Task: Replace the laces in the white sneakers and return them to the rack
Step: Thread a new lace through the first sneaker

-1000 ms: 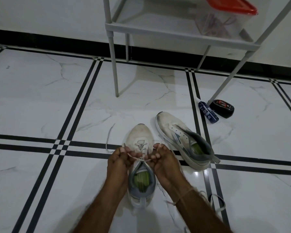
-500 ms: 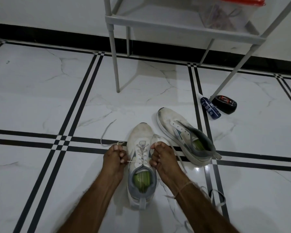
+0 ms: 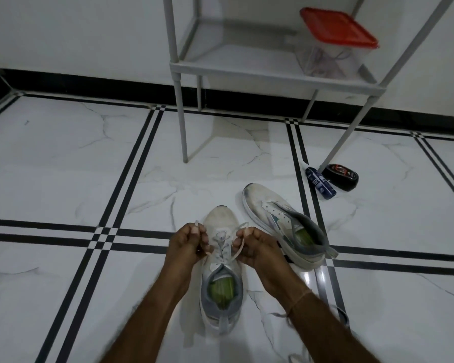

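A white sneaker (image 3: 222, 218) with a grey collar and green insole stands on the floor in front of me, toe pointing away. A white lace (image 3: 240, 226) runs through its lower eyelets. My left hand (image 3: 186, 243) pinches one lace end to the left of the tongue. My right hand (image 3: 254, 247) pinches the other end on the right side. The second white sneaker (image 3: 268, 208) lies tilted on its side to the right, with no lace in its eyelets. The grey rack (image 3: 247, 68) stands against the wall beyond.
On the rack shelf sits a clear box with a red lid (image 3: 336, 30), with laces inside. A blue tube (image 3: 320, 182) and a black shoe-polish tin (image 3: 340, 177) lie by the rack's right leg. A loose old lace (image 3: 341, 314) lies on the floor beside my right forearm.
Both hands have drawn the lace ends up and outward from the eyelets, then come back close to the tongue. The camera tilted up, showing more of the rack.
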`<state>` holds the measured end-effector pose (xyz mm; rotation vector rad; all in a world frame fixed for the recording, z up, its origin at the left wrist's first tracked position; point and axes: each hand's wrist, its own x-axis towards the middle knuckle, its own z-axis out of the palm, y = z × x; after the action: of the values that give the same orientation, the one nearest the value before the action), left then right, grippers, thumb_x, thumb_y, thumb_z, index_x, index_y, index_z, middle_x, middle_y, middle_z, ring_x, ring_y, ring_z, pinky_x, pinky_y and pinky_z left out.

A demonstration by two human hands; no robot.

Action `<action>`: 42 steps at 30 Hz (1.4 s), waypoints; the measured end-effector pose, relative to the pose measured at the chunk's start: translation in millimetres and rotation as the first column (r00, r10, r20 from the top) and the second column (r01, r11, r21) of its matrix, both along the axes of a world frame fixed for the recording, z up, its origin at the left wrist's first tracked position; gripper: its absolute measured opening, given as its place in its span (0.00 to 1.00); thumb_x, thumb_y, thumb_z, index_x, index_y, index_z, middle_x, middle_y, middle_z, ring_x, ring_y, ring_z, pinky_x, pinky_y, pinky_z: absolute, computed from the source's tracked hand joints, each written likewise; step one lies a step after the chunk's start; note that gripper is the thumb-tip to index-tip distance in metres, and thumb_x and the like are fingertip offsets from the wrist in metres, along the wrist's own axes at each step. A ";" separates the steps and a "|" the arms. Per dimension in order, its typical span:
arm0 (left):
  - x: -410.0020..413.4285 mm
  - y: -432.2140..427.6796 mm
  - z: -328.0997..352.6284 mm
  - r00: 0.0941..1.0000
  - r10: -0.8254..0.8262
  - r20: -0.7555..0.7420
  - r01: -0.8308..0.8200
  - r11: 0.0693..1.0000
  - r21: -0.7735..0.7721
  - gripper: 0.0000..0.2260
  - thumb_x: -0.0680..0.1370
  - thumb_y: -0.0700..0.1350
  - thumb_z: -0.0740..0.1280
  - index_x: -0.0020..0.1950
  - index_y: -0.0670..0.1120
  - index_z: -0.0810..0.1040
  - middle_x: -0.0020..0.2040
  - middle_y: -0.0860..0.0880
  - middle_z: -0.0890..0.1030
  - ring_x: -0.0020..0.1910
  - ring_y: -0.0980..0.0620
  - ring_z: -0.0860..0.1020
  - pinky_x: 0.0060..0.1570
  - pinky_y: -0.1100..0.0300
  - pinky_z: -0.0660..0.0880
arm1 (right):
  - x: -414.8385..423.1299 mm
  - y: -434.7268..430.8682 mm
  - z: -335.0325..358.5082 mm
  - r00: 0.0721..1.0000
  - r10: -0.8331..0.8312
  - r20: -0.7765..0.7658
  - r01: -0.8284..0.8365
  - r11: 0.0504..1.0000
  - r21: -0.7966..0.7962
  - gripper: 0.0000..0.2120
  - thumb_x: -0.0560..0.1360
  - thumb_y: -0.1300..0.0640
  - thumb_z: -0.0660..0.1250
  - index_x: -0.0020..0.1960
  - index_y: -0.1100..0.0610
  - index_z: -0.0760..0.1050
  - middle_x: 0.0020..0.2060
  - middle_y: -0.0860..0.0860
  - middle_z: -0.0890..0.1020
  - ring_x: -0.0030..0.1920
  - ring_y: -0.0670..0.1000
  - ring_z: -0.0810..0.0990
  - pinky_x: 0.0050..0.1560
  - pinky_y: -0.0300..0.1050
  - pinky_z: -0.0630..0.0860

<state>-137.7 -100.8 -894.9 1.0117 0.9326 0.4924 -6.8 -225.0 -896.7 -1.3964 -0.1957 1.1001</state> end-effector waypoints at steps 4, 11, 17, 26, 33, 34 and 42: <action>16.2 -9.4 30.9 0.999 -0.046 0.006 0.045 0.993 0.105 0.13 0.86 0.46 0.58 0.51 0.41 0.79 0.37 0.46 0.78 0.36 0.50 0.77 0.42 0.57 0.80 | -0.2 5.8 27.4 0.996 0.013 0.090 -0.015 1.000 0.026 0.11 0.86 0.55 0.60 0.55 0.59 0.79 0.41 0.53 0.81 0.46 0.53 0.82 0.51 0.49 0.81; 33.5 -3.2 93.5 0.995 -0.039 0.089 0.014 0.963 0.269 0.13 0.86 0.43 0.59 0.51 0.40 0.81 0.38 0.47 0.80 0.39 0.49 0.78 0.47 0.56 0.80 | 11.0 22.3 101.6 0.973 -0.036 0.229 -0.015 0.976 0.217 0.11 0.85 0.57 0.62 0.55 0.63 0.79 0.39 0.53 0.81 0.43 0.50 0.80 0.54 0.46 0.81; 42.8 2.3 156.9 0.978 -0.035 0.208 -0.040 0.937 0.347 0.11 0.85 0.42 0.61 0.51 0.40 0.82 0.41 0.45 0.85 0.40 0.52 0.82 0.48 0.59 0.81 | 16.2 32.5 172.0 0.919 -0.093 0.382 -0.032 0.950 0.309 0.10 0.84 0.58 0.64 0.56 0.64 0.81 0.41 0.55 0.84 0.46 0.52 0.83 0.56 0.47 0.81; 52.8 12.7 230.3 0.959 -0.014 0.282 -0.128 0.868 0.480 0.08 0.83 0.45 0.66 0.51 0.45 0.85 0.46 0.49 0.87 0.47 0.48 0.83 0.51 0.54 0.81 | 17.7 42.3 237.7 0.813 -0.170 0.557 -0.006 0.954 0.299 0.08 0.82 0.56 0.68 0.52 0.53 0.86 0.41 0.47 0.85 0.40 0.42 0.77 0.40 0.42 0.71; 51.0 14.5 264.7 0.942 -0.056 0.332 -0.128 0.852 0.508 0.05 0.80 0.41 0.70 0.53 0.45 0.85 0.47 0.50 0.87 0.50 0.56 0.84 0.49 0.61 0.80 | 21.0 43.3 270.2 0.788 -0.181 0.588 -0.071 0.923 0.379 0.08 0.81 0.57 0.68 0.51 0.54 0.87 0.40 0.53 0.84 0.40 0.47 0.77 0.37 0.40 0.73; 50.8 14.9 267.5 0.941 -0.059 0.334 -0.129 0.849 0.512 0.05 0.80 0.41 0.70 0.52 0.45 0.85 0.47 0.50 0.87 0.49 0.57 0.84 0.46 0.65 0.78 | 21.0 44.5 272.7 0.785 -0.177 0.594 -0.078 0.923 0.378 0.08 0.81 0.57 0.68 0.51 0.54 0.87 0.41 0.54 0.84 0.40 0.47 0.77 0.38 0.41 0.73; 57.5 22.4 294.0 0.917 -0.090 0.388 -0.138 0.842 0.522 0.05 0.78 0.41 0.71 0.51 0.46 0.86 0.46 0.51 0.87 0.48 0.59 0.84 0.42 0.72 0.76 | 25.7 53.4 294.8 0.784 -0.180 0.595 -0.114 0.899 0.422 0.08 0.81 0.56 0.69 0.53 0.58 0.85 0.45 0.56 0.86 0.42 0.49 0.80 0.42 0.41 0.78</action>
<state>-80.2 -78.4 -600.9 1.3423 0.4340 0.9850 18.9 -171.6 -601.9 -1.2911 -0.8501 0.4690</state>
